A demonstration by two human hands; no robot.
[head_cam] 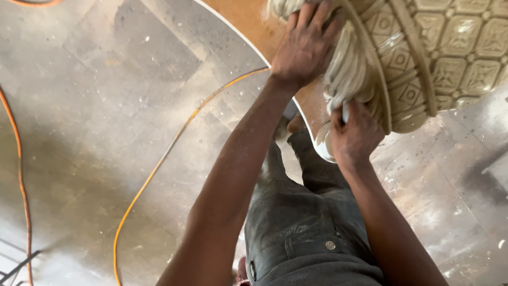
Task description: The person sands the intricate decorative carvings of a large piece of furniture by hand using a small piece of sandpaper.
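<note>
A large carved beige ornamental piece (423,58) with a grid of square floral panels and leafy mouldings fills the top right. It rests on a round brown board with a white edge (248,26). My left hand (304,45) lies flat on the carved leafy rim, fingers spread over it. My right hand (353,135) is closed around a small white tool (345,112), pressed against the lower edge of the carving. My dark trousers and feet show below.
An orange cable (159,167) runs across the dusty grey tiled floor (95,106). A second orange cable (21,185) lies along the left edge. Dark metal rods (16,265) sit at the bottom left corner.
</note>
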